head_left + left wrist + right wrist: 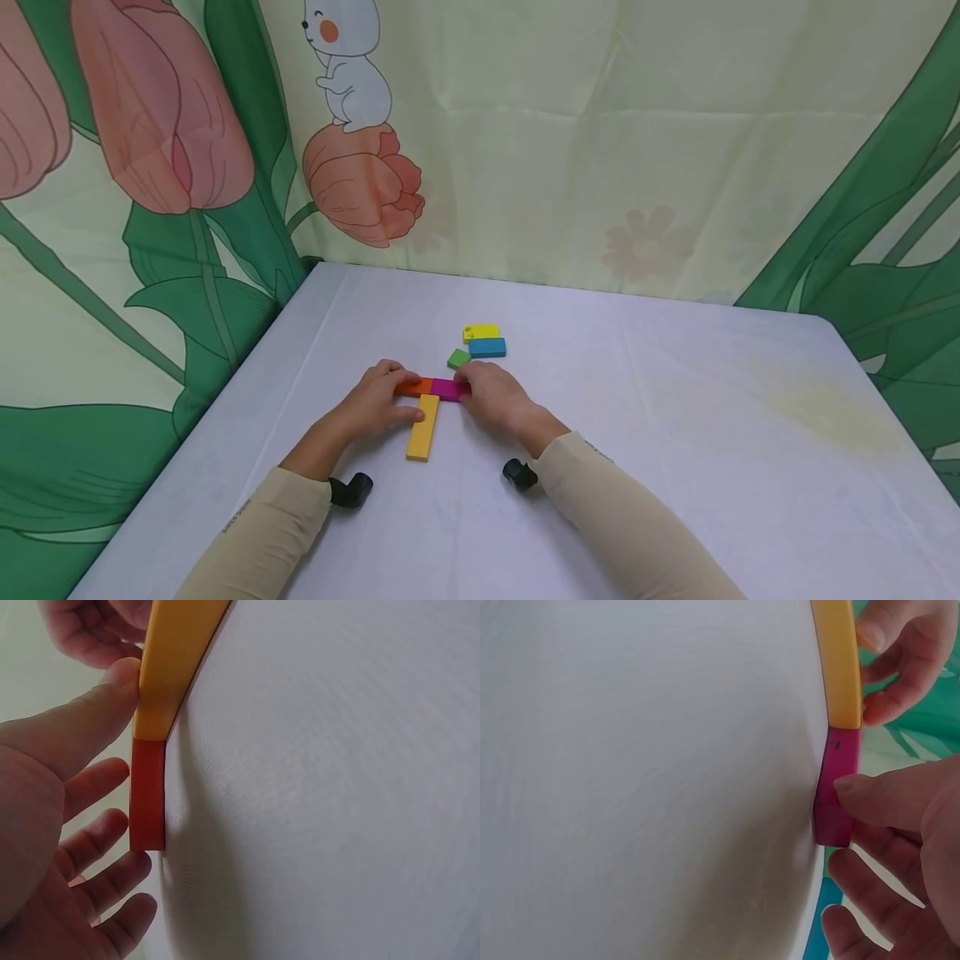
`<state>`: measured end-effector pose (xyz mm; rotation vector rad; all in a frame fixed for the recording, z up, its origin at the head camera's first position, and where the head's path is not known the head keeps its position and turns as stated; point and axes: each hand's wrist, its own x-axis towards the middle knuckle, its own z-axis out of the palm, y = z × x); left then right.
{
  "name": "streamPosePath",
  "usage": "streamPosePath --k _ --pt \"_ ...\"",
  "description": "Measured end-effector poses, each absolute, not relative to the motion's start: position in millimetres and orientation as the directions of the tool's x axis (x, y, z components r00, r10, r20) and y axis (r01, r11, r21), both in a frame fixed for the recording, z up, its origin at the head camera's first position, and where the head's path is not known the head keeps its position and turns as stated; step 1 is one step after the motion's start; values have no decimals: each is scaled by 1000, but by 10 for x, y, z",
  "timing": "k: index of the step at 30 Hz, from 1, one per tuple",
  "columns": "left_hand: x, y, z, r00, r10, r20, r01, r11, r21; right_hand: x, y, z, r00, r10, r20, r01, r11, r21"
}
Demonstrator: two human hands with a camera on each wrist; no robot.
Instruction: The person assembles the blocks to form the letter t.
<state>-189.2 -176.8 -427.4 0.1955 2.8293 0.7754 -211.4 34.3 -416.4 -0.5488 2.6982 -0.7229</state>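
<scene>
An orange block [413,388] and a magenta block [446,389] lie end to end in a row. From their joint a long amber block [423,433] runs toward the near side, forming a T. My left hand [375,406] has its thumb on the amber block's side and its fingertips touching the orange block [148,796]; its fingers are spread and loosely bent. With thumb and fingers my right hand [495,397] pinches the outer end of the magenta block [840,761].
Beyond the right hand lie a small green block [459,359], a blue block [488,348] and a yellow piece [483,332] with an uneven left end. The white-covered table [675,433] meets a printed curtain [540,167] at the back.
</scene>
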Motion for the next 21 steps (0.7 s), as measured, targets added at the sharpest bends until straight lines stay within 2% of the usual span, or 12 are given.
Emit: streamPosePath --k 16,21 --pt "-1878 -1791 -4266 -968 211 -137 114 854 508 -2127 381 -4204 -872 -455 -180 -295 783 -548" --pt "-1891 -1785 -4264 -969 197 -151 95 857 506 -2188 474 -4159 -898 -402 -179 -232 778 -584"
